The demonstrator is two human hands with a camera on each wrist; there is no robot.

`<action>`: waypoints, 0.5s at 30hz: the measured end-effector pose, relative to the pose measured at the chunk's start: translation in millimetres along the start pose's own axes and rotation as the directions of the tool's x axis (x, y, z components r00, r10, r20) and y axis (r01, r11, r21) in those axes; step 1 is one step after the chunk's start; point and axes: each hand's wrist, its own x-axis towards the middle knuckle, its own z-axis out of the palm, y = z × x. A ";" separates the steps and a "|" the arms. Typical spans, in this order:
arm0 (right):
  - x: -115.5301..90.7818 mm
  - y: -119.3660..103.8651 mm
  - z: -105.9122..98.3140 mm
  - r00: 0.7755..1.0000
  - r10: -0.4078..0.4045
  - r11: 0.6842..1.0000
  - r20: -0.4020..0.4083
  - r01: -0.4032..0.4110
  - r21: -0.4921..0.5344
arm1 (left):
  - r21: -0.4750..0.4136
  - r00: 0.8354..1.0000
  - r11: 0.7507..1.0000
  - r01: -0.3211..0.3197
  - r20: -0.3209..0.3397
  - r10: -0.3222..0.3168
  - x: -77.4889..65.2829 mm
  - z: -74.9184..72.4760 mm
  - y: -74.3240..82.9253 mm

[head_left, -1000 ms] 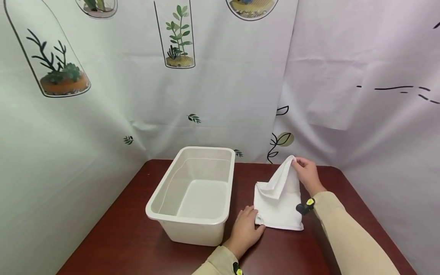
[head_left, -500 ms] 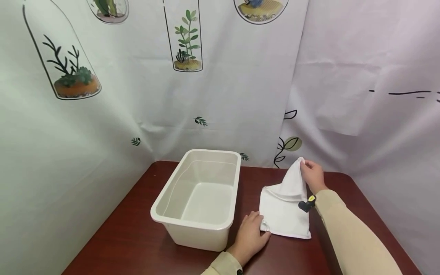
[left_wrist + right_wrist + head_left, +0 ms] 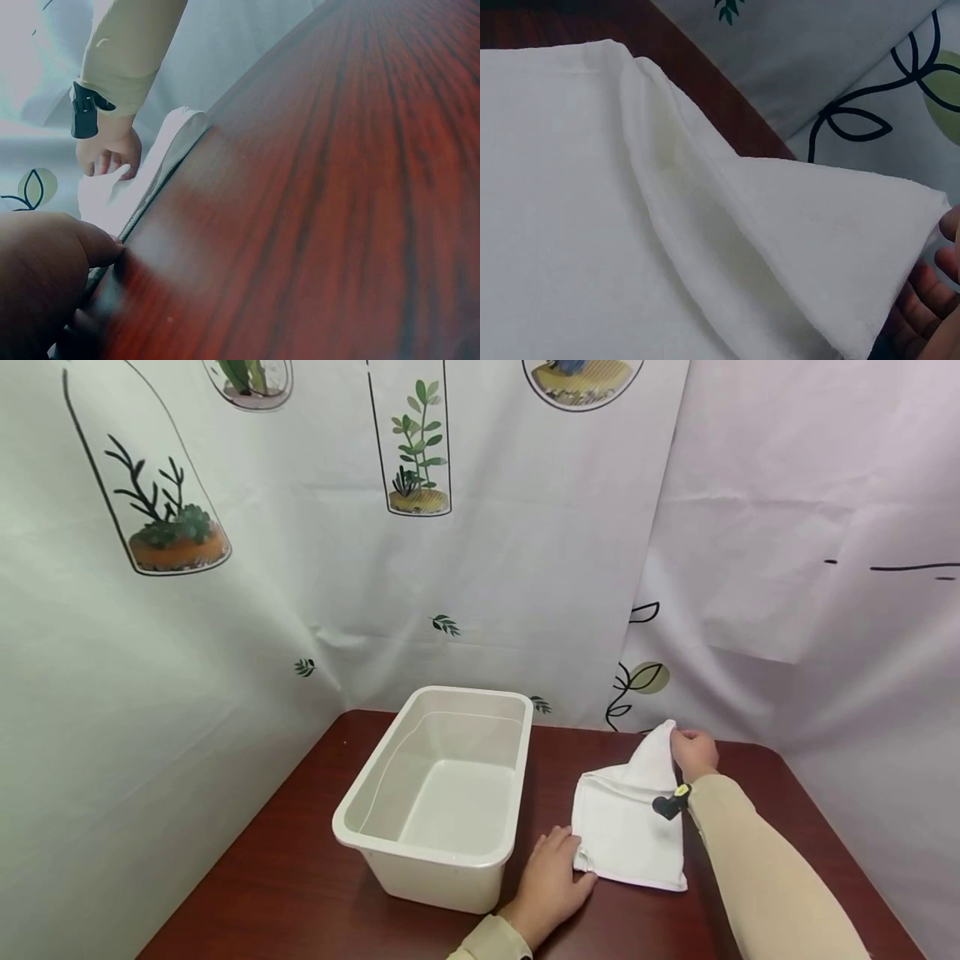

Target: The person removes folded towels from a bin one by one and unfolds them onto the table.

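A white towel (image 3: pixel 628 831) lies on the table to the right of the tub, its far right corner lifted into a fold. My right hand (image 3: pixel 694 753) pinches that raised corner; in the right wrist view the right fingers (image 3: pixel 928 296) show at the towel's edge, partly cut off by the frame. My left hand (image 3: pixel 551 881) rests at the towel's near left corner, thumb along the near edge and fingers by the left side, beside a small tag (image 3: pixel 583 858). In the left wrist view the left thumb (image 3: pixel 94 244) touches down close to the towel's edge.
A deep off-white plastic tub (image 3: pixel 432 852) stands left of the towel, close to my left hand and with nothing inside. The dark red table (image 3: pixel 277 868) ends at a printed curtain (image 3: pixel 540 568) behind and at both sides.
My right hand has drawn the raised corner back and lower, so the fold lies flatter. The left hand stays at the near corner. The head view has shifted slightly.
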 end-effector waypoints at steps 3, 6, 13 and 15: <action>0.7 5.2 -1.7 0.999 0.024 0.999 0.022 -0.023 -0.026 | 0.001 1.000 1.000 -0.002 -0.005 0.002 0.6 0.0 -0.1; 1.2 11.2 -3.8 0.999 0.026 0.997 0.026 -0.024 -0.079 | 0.003 1.000 1.000 -0.003 -0.005 0.003 1.1 0.6 -0.5; -0.5 22.4 -8.3 0.994 0.037 0.976 0.105 -0.013 -0.219 | 0.002 1.000 1.000 0.002 0.004 -0.002 1.2 3.3 -1.6; -0.7 24.3 -9.4 0.992 0.011 0.969 0.126 0.020 -0.248 | -0.002 1.000 1.000 0.007 0.007 -0.007 1.2 3.4 -1.3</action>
